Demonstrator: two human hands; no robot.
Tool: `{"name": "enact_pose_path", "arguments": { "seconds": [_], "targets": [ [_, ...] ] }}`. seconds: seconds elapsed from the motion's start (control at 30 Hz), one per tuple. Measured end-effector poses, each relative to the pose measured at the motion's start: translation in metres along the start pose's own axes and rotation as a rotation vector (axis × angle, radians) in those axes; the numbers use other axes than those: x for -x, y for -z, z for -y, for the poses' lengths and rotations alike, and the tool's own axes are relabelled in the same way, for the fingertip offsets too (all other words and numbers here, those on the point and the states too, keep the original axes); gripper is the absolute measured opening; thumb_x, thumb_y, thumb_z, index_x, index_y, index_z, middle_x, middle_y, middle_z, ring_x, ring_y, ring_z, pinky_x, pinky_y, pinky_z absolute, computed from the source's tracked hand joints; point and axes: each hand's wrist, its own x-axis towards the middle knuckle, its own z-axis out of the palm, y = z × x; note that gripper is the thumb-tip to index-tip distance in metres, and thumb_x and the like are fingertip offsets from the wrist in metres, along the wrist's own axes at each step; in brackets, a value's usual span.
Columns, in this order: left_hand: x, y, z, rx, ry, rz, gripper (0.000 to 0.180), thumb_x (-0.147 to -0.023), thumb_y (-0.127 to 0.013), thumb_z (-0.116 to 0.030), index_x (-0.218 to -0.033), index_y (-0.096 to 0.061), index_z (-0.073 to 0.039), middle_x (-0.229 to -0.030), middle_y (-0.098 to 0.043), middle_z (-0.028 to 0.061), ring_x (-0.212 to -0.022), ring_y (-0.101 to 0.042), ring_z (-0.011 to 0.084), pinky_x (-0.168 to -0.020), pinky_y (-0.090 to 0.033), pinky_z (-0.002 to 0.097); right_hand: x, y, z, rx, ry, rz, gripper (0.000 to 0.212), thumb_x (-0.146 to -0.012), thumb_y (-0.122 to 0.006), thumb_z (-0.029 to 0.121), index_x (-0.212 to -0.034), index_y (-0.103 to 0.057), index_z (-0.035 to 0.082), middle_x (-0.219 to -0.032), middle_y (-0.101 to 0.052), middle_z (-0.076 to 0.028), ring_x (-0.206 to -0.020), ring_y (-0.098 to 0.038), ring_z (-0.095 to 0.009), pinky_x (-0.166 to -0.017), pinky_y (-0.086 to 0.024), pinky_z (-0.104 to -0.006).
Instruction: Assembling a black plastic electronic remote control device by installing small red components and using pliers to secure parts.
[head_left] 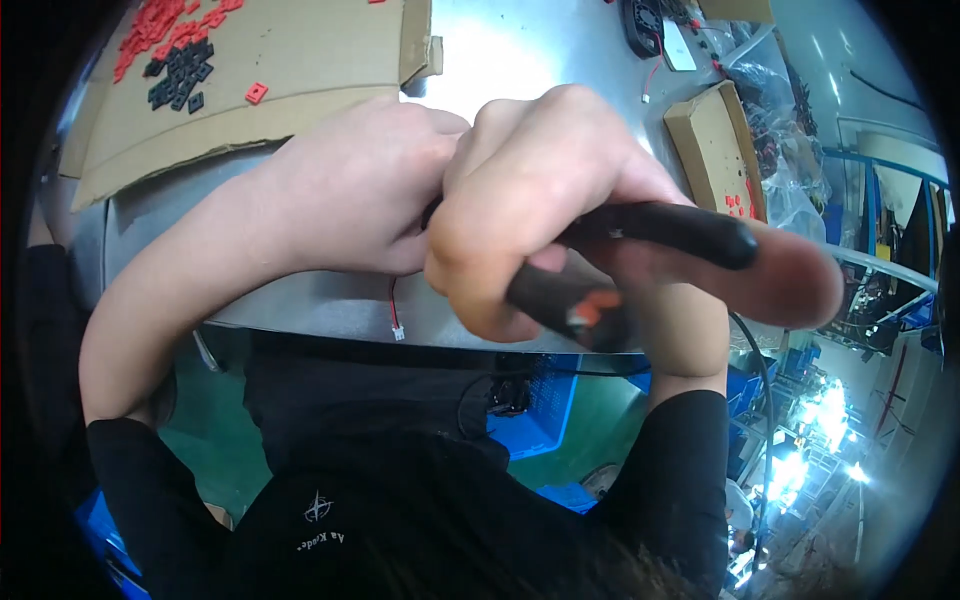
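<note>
I count two hands mid-frame — one left hand (385, 190), one right hand (545, 175) — and two dark handles (680, 230), the lower one blurred. At upper left I get one cardboard tray (320, 60), one red piece (257, 93) lying apart, and many red pieces (150, 30) and black pieces (182, 75), too crowded for me to number. I make out one black fan (645, 28) at upper right and one cardboard box (692, 145) at right.
</note>
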Motion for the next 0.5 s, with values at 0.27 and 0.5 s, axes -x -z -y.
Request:
{"name": "enact_pose_path", "arguments": {
  "seconds": [0.27, 0.5],
  "targets": [
    [-0.007, -0.002, -0.012, 0.132, 0.149, -0.026, 0.033, -0.079, -0.077, -0.034, -0.098, -0.068, -0.008, -0.089, -0.070, 0.0143, -0.085, -0.070, 0.0359, -0.072, -0.057, 0.0441, -0.010, -0.052, 0.042, 0.210, -0.669, -0.508, 0.099, -0.065, -0.049, 0.101, -0.075, -0.062, 0.003, -0.068, -0.054, 0.003, -0.056, -0.046, -0.007, -0.049, -0.034, -0.0239],
    [-0.002, -0.004, -0.012, 0.218, 0.253, -0.058, 0.041, -0.082, -0.080, -0.043, -0.105, -0.069, -0.011, -0.092, -0.071, 0.0126, -0.085, -0.071, 0.0342, -0.071, -0.057, 0.0418, 0.006, -0.047, 0.052, 0.395, -0.500, -0.732, 0.113, -0.075, -0.037, 0.102, -0.108, -0.063, -0.003, -0.100, -0.061, -0.008, -0.084, -0.057, -0.018, -0.072, -0.047, -0.0296]
  ]
}}
